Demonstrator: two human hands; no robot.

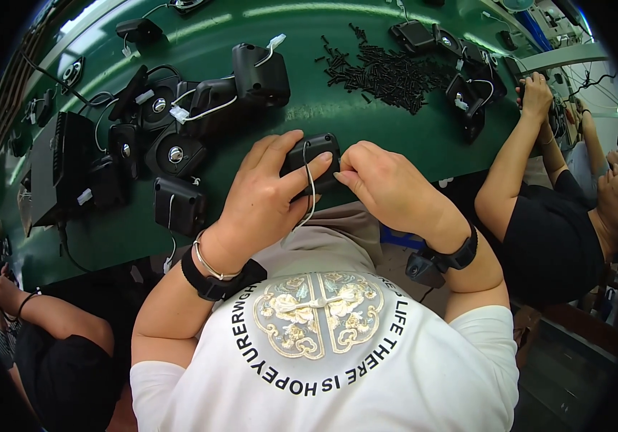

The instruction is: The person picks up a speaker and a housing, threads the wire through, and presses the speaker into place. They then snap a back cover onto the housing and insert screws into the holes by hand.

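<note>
The fingers of the left hand point(269, 183) are spread around a black housing point(321, 146) and grip it, holding it up just beyond the person's lap, near the near edge of the tabletop point(424, 144). The fingers of the right hand point(388, 183) are curled, thumb and forefinger brought together at the housing's right side; whether they pinch something small there I cannot tell.

A white cable point(313, 193) runs over the housing and hangs down toward the lap. For good work here, I would keep it clear of the right fingertips and avoid pulling on it. The left grip should stay firm enough that a push from the right does not twist the housing, and bracing it on the tabletop would probably steady it further.

Further out, a similar housing with a cable point(179, 205) lies to the left by the near edge, with a group of round-faced speakers point(175, 154) beyond it. A heap of black screws point(388, 72) lies on the far side, with more black units point(465, 101) to its right. Co-workers' arms show at left and right.
</note>
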